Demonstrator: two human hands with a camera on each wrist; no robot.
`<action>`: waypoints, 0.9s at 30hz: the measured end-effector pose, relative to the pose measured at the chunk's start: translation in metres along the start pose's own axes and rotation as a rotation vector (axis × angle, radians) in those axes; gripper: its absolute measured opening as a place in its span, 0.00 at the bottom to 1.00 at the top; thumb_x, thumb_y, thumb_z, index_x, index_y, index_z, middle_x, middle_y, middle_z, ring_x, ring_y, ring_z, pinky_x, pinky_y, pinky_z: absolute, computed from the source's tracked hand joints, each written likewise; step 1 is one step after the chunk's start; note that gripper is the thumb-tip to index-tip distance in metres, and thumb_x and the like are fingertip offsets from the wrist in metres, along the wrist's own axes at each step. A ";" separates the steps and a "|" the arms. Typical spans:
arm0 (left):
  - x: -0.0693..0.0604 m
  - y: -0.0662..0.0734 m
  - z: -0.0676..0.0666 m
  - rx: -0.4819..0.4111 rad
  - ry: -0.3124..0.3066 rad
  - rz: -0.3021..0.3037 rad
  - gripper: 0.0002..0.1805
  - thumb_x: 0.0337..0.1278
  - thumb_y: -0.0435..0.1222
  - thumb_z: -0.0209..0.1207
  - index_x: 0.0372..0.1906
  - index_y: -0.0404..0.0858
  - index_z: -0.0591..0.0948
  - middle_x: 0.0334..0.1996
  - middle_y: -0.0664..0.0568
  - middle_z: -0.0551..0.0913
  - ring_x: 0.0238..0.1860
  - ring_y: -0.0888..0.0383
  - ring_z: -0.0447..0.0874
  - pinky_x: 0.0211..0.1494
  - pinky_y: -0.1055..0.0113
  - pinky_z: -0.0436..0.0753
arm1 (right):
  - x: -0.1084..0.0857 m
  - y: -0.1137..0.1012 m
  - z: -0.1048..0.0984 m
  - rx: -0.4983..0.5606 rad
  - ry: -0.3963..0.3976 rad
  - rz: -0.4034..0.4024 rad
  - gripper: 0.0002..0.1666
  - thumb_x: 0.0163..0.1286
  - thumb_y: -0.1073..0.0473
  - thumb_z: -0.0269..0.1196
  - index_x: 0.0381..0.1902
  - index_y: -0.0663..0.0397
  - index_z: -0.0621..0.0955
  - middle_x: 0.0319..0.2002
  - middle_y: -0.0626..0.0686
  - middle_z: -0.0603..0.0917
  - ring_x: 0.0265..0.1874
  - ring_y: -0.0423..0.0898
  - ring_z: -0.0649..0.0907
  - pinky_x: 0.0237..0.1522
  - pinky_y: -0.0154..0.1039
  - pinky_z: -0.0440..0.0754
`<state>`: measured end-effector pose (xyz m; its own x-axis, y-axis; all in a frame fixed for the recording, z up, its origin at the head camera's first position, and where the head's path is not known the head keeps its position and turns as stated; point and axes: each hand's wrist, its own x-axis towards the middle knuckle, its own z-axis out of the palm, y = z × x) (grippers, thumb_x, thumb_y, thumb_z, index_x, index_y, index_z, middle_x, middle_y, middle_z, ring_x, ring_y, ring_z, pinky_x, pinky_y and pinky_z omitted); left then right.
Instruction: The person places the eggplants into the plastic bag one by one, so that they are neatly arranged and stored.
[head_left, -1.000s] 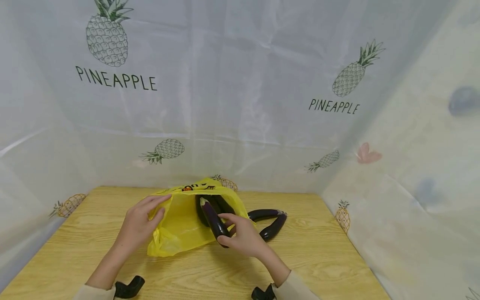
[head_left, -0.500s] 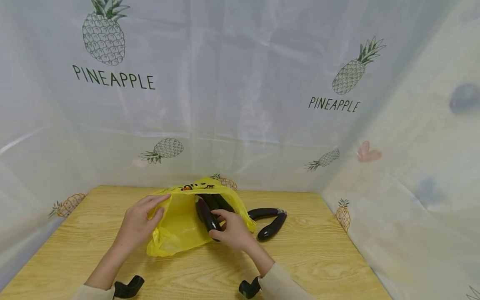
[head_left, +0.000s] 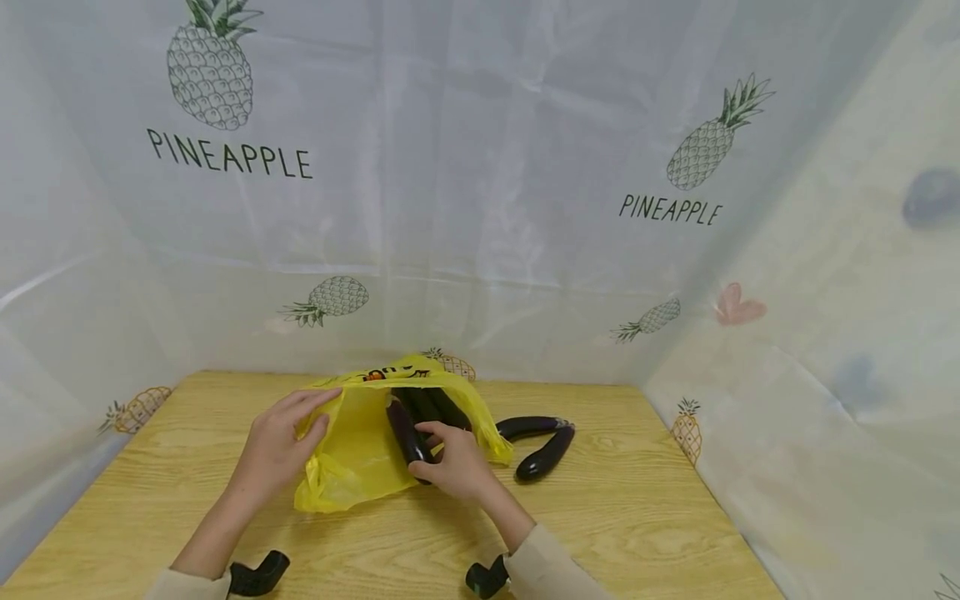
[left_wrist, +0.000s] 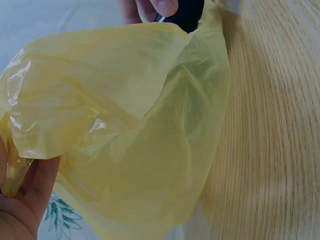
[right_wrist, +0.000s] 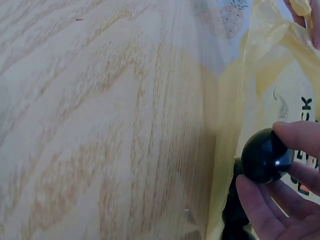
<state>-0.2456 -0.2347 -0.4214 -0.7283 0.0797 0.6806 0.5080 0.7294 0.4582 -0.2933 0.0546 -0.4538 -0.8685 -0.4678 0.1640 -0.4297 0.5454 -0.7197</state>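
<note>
In the head view a yellow plastic bag (head_left: 348, 467) lies on its side with its mouth facing me. My left hand (head_left: 279, 442) pinches the bag's rim at the left and holds the mouth apart. Between thumb and fingers, my right hand (head_left: 456, 461) grips a dark purple eggplant (head_left: 405, 432) near its rounded end. The eggplant's stem end points into the bag, beside several other eggplants (head_left: 442, 407) there. From the right wrist, the glossy round end of the held eggplant (right_wrist: 266, 157) faces the camera. Folds of plastic hide the bag's far interior.
Two more eggplants, one curved (head_left: 528, 427) and one nearer me (head_left: 546, 457), lie on the wooden table (head_left: 615, 517) right of the bag, their stem ends meeting. A pineapple-printed white sheet (head_left: 480, 208) hangs behind and at the sides.
My right hand has moved left and slightly inward with the eggplant, from over the bag's front edge into its mouth. The left hand stays at the rim.
</note>
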 end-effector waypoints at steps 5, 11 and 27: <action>0.002 0.003 0.000 0.000 0.004 0.009 0.23 0.66 0.25 0.68 0.65 0.39 0.86 0.56 0.43 0.87 0.39 0.54 0.84 0.24 0.69 0.72 | 0.001 -0.001 0.002 0.003 0.025 0.006 0.34 0.70 0.53 0.75 0.72 0.50 0.80 0.53 0.57 0.87 0.32 0.36 0.83 0.35 0.34 0.84; -0.001 0.005 -0.002 -0.002 -0.003 -0.016 0.24 0.66 0.25 0.67 0.65 0.40 0.86 0.57 0.44 0.87 0.30 0.63 0.75 0.21 0.69 0.69 | 0.001 -0.004 0.007 -0.003 0.032 0.005 0.34 0.69 0.55 0.75 0.71 0.53 0.80 0.54 0.60 0.87 0.30 0.37 0.83 0.34 0.35 0.84; -0.001 0.004 -0.002 0.006 0.000 -0.007 0.24 0.66 0.25 0.68 0.65 0.40 0.86 0.55 0.44 0.87 0.20 0.69 0.64 0.19 0.70 0.68 | 0.007 -0.004 0.021 -0.038 0.048 -0.010 0.33 0.68 0.55 0.76 0.69 0.51 0.82 0.52 0.57 0.88 0.49 0.51 0.87 0.38 0.35 0.83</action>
<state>-0.2419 -0.2335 -0.4193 -0.7319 0.0750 0.6773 0.5001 0.7343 0.4590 -0.2926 0.0346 -0.4643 -0.8748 -0.4397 0.2037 -0.4463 0.5675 -0.6919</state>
